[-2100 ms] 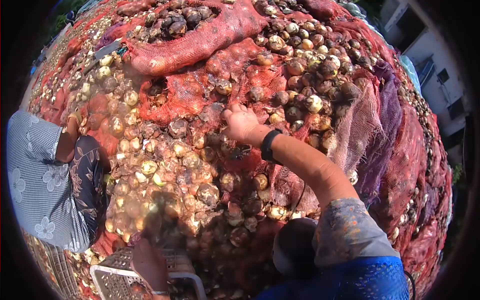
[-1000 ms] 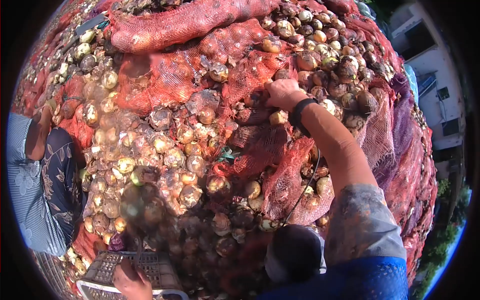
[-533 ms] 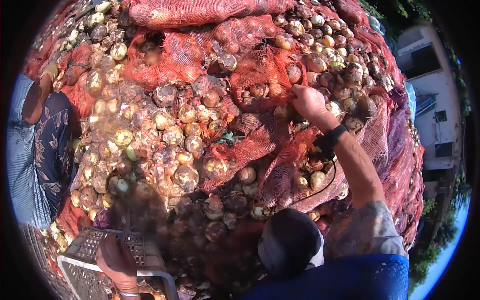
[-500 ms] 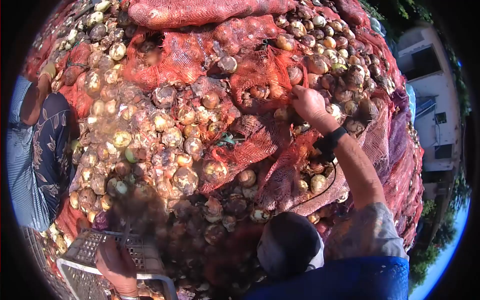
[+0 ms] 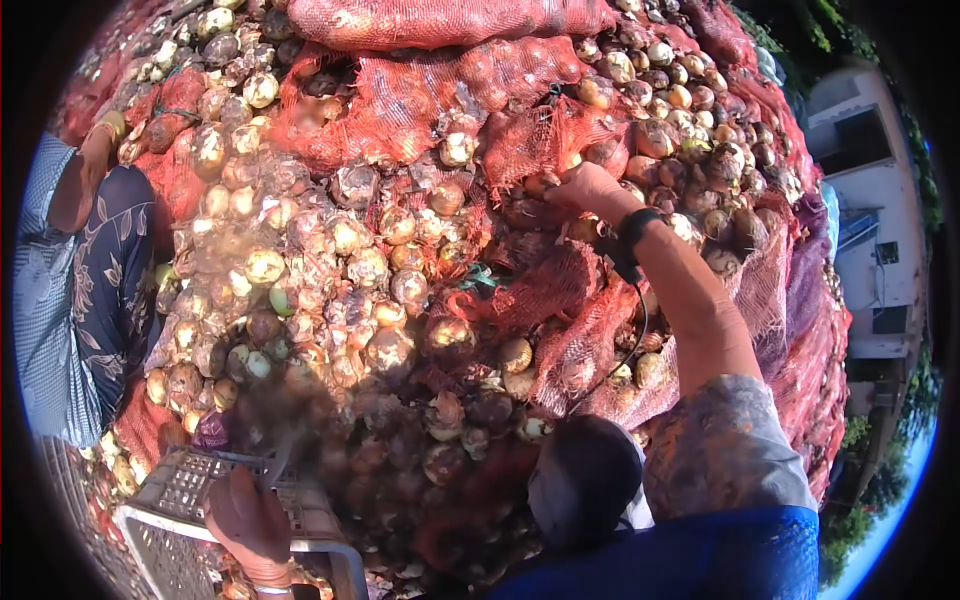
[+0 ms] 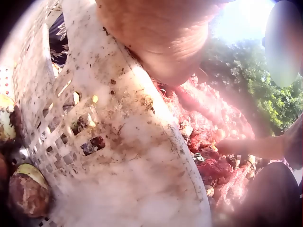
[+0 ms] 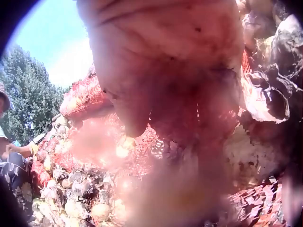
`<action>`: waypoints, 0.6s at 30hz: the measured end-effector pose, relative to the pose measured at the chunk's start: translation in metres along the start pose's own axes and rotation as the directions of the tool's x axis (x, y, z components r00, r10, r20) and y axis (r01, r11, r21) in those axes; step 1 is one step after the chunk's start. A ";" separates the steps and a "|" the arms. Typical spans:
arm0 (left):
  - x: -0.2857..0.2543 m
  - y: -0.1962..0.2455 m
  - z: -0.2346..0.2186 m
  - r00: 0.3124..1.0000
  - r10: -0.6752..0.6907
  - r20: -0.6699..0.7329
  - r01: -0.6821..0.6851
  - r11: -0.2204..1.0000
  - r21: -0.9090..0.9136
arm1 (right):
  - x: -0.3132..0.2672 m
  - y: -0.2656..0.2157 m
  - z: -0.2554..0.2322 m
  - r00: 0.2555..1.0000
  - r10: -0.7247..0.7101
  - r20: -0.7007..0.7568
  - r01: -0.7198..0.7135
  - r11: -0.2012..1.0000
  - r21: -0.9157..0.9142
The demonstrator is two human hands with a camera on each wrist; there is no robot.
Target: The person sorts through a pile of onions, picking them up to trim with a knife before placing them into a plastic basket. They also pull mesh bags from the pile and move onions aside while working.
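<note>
In the head view my right hand [image 5: 595, 190] is over a torn red mesh bag [image 5: 530, 145]. Its fingers pinch a fold of the mesh, with onions at the fingertips. From the right wrist view the right hand's fingers [image 7: 177, 109] point down, their tips blurred. My left hand [image 5: 247, 525] lies over the rim of a dirty white plastic crate [image 5: 330, 548]; a thin grey strip shows beside its fingers. In the left wrist view that hand [image 6: 156, 38] overlaps the crate's rim, its fingertips hidden; I cannot tell how they close. Onions [image 6: 29, 189] lie inside the crate.
Loose onions [image 5: 370, 265] and peeling skins cover the slope. A filled red mesh bag [image 5: 450, 22] lies across the top. Another person [image 5: 110, 270] sits at the left. A dark and pale rounded shape [image 5: 585, 485] is at the bottom middle. A building [image 5: 875, 190] stands right.
My right hand goes from the middle of the pile to the right, takes up a fold of red mesh, then shifts slightly left and upward. The left hand stays over the crate as the view shifts.
</note>
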State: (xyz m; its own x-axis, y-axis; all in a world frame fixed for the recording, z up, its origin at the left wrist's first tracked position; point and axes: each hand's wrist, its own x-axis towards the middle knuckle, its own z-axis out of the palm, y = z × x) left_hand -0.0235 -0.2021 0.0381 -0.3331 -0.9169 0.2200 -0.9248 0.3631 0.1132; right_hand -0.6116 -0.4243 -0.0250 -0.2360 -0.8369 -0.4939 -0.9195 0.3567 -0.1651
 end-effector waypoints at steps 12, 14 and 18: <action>0.001 0.003 -0.007 0.999 0.000 0.041 -0.001 1.000 0.012 | -0.088 0.000 -0.012 0.941 0.008 -0.339 -0.069 0.983 -0.169; -0.002 0.004 -0.007 0.995 0.034 0.093 -0.034 0.999 0.000 | -0.112 0.000 -0.013 0.947 0.010 -0.321 -0.017 1.000 -0.018; 0.013 0.003 -0.004 0.997 0.060 0.057 -0.061 0.998 0.020 | -0.078 0.010 0.007 0.956 0.008 -0.294 -0.068 0.978 -0.195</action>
State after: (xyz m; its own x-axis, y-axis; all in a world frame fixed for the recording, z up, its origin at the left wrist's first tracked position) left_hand -0.0301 -0.2120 0.0456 -0.3979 -0.9014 0.1706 -0.9061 0.4153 0.0805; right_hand -0.6002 -0.3525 0.0064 -0.3253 -0.9191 -0.2224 -0.9449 0.3250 0.0388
